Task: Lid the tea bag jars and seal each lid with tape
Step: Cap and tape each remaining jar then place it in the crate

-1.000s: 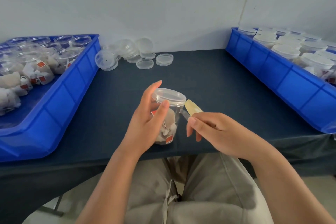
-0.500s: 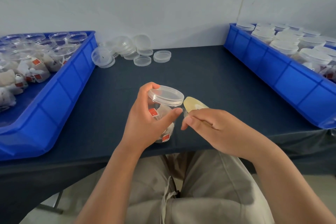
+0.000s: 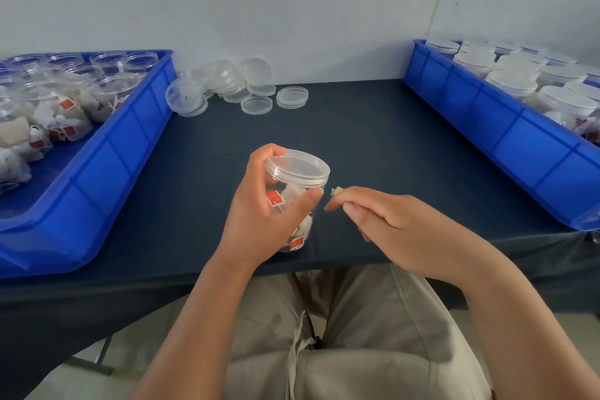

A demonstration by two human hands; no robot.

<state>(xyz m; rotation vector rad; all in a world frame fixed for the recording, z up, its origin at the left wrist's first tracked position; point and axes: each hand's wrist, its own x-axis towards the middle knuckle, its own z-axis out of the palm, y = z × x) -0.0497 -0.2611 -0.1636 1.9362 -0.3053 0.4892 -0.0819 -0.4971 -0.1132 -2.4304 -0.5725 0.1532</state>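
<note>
Fingers (image 3: 271, 153) and thumb of my left hand (image 3: 259, 221) curl round the jar (image 3: 292, 196) of tea bags at the near edge of the table (image 3: 373, 140), its lid (image 3: 297, 169) on. My right hand (image 3: 389, 224) pinches a yellowish tape piece (image 3: 335, 191) just beside the jar. Loose lids (image 3: 256, 104) lie at the back, between the left bin (image 3: 107, 166) and the right bin (image 3: 506, 140).

Our left hand (image 3: 269, 208) wraps the jar (image 3: 293, 196) from its left side, with the thumb across the near wall and the fingers curled up to the rim at the far side. Its forearm rises from the lower left. Our right hand (image 3: 399, 224) sits just to the right, knuckles up and fingers curled, thumb and forefinger pinching a small pale scrap (image 3: 336, 191) that is close to the left thumb tip but apart from it. Both forearms are bare and converge above our lap.
</note>
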